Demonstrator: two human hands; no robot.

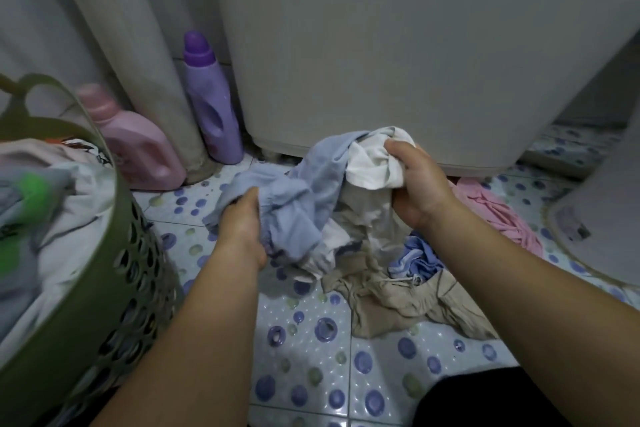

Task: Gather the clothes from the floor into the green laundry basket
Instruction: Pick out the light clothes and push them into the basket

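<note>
Now we see both hands lifted over the tiled floor (311, 357), each one grasping clothes. Our left hand (242, 218) has its fingers clenched around a pale blue cloth (294, 198). Our right hand (415, 180) has its fingers closed on a white cloth (370, 166), with the thumb on top. The two cloths are tangled together between the hands, and part of the bundle hangs down to the floor.

Under the bundle, a beige garment (391, 302) lies spread on the floor. A blue striped piece (415, 260) lies just beside it, below the right wrist. A pink garment (495, 211) lies on the floor to the right, behind the right forearm.

At the left stands the green basket (114, 270), already holding several clothes. Behind it are a pink bottle (138, 146) and a purple bottle (211, 104), both upright, near a grey washer (415, 45).
</note>
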